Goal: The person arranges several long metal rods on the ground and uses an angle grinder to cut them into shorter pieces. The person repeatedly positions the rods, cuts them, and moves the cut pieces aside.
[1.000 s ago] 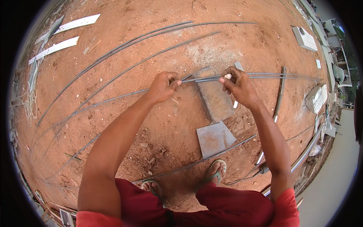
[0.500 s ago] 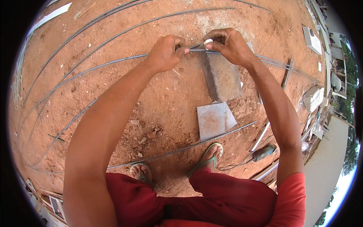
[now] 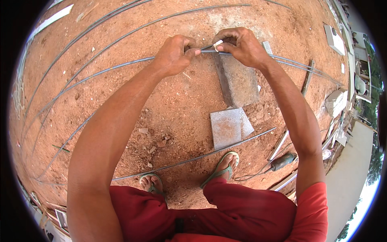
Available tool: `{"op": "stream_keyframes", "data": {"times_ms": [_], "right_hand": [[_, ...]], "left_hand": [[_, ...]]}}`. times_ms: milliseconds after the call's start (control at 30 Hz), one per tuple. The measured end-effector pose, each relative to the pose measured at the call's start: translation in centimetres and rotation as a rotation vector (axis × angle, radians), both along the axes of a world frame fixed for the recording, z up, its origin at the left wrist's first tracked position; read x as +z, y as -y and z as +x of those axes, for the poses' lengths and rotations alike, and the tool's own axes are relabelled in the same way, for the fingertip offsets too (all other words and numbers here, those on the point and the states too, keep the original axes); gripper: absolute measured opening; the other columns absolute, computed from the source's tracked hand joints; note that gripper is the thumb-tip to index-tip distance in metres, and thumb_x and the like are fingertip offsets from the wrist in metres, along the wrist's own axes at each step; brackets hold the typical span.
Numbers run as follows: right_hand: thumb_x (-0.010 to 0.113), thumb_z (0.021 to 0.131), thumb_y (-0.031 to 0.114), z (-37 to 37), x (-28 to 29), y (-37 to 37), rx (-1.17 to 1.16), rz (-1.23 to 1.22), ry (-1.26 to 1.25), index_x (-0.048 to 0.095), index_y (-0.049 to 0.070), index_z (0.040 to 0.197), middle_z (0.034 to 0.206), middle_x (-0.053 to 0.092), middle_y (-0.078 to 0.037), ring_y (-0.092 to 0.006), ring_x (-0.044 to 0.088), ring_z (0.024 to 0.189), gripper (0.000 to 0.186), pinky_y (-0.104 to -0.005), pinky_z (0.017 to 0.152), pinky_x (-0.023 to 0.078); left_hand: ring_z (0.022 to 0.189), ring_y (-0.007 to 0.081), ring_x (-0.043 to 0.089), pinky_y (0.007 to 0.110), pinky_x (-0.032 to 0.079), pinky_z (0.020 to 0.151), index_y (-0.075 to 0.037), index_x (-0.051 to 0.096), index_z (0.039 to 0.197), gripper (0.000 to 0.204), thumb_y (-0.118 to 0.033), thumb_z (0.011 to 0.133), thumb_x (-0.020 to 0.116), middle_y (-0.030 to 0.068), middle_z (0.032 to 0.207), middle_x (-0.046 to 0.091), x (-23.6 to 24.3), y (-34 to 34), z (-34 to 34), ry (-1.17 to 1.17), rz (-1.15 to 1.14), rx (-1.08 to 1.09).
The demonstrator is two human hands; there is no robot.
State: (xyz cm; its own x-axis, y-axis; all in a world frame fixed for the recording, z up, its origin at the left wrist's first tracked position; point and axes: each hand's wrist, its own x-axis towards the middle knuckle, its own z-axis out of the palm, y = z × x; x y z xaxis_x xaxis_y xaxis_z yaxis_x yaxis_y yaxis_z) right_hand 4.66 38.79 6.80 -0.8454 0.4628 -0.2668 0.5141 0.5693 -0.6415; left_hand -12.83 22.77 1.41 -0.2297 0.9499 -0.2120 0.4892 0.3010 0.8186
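Observation:
My left hand (image 3: 180,53) is closed on thin grey metal rods (image 3: 120,64) running across the ground, its thumb and fingers pinched round them. Just to its right, my right hand (image 3: 242,47) is curled with a small white piece (image 3: 218,43) between thumb and finger, close above the rods. Whether it also grips a rod is unclear. A long rough concrete block (image 3: 238,82) lies beneath the rods by my hands, with pale square slabs (image 3: 225,127) nearer my feet.
More rods (image 3: 193,151) lie around me on reddish dirt. A power grinder (image 3: 282,162) with a cord lies right of my sandalled feet. White blocks (image 3: 334,40), a dark wooden stick (image 3: 307,76) and debris line the right. A white strip (image 3: 52,20) lies far left.
The view has shifted, so the ground sits higher in it. Both hands have moved forward, the right one also leftward, nearer my left hand, still with the white piece.

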Motion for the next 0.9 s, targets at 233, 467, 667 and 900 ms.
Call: {"op": "stream_keyframes", "data": {"times_ms": [233,467,667,900], "right_hand": [[0.079,0.089,0.010,0.2,-0.1,0.2,0.020,0.037,-0.117,0.078,0.005,0.112,0.102,0.078,-0.017,-0.0258,0.075,0.091,0.024,-0.0396,0.082,0.061],[0.079,0.089,0.013,0.8,-0.9,0.2,0.086,0.219,-0.194,0.076,0.002,0.111,0.103,0.076,-0.021,-0.0342,0.074,0.090,0.025,-0.0426,0.081,0.058],[0.079,0.089,0.014,0.5,-0.7,0.4,0.128,0.284,-0.156,0.076,0.002,0.110,0.109,0.077,-0.016,-0.0309,0.074,0.095,0.025,-0.0394,0.085,0.060],[0.078,0.089,0.011,-0.5,-0.6,-0.1,0.143,0.363,-0.220,0.075,0.000,0.110,0.104,0.076,-0.020,-0.0313,0.075,0.093,0.023,-0.0408,0.084,0.060]], "left_hand": [[0.077,0.0282,0.067,0.049,0.051,0.077,-0.001,0.078,0.105,0.023,-0.022,0.098,0.070,0.0191,0.085,0.073,0.7,-0.3,-0.5,0.014,-0.047,-0.049],[0.063,0.0146,0.055,0.036,0.044,0.062,-0.001,0.071,0.086,0.023,-0.020,0.099,0.071,0.0064,0.068,0.063,0.9,-0.4,0.2,0.002,0.016,-0.021],[0.066,0.0169,0.059,0.039,0.046,0.065,-0.001,0.072,0.089,0.022,-0.021,0.099,0.071,0.0086,0.072,0.066,0.4,-0.3,-0.1,-0.013,0.012,-0.022],[0.069,0.0203,0.064,0.042,0.049,0.069,0.000,0.075,0.093,0.021,-0.021,0.097,0.072,0.0122,0.075,0.070,1.1,-0.5,-0.1,-0.008,-0.072,-0.021]]}}
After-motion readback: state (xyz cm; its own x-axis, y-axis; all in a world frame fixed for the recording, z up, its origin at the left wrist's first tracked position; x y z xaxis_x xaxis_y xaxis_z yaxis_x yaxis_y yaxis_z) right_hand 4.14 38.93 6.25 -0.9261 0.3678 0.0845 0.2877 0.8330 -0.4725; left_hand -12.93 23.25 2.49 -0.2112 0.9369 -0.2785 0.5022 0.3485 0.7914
